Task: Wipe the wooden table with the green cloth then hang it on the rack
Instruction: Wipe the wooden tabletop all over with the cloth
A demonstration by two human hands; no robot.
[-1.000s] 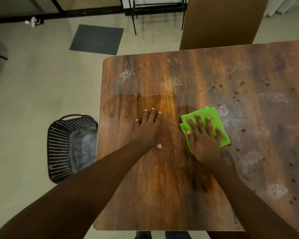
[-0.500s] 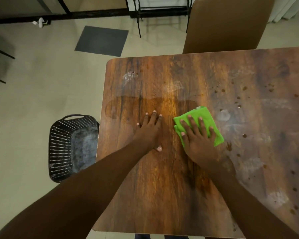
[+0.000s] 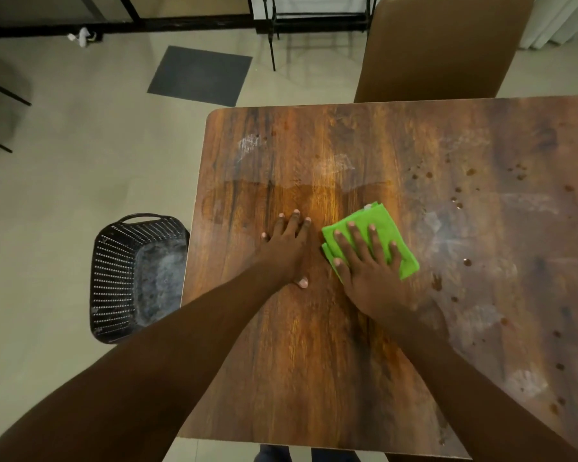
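Setting: indoor room, apparently a home dining area. Evidence: wooden table (image 3: 414, 145), stained and spotted; brown padded chair (image 3: 441, 48) drawn up at its far edge; pale tiled floor (image 3: 80, 161) with a dark grey mat (image 3: 199, 75); black perforated plastic basket (image 3: 114, 278) beside the table; black metal frame (image 3: 314, 18) and pale curtain (image 3: 561, 18) at the far side.

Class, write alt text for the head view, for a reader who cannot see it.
A person's right hand presses a green cloth flat on a stained wooden table, while the left hand rests beside it. A black basket stands on the floor left of the table.
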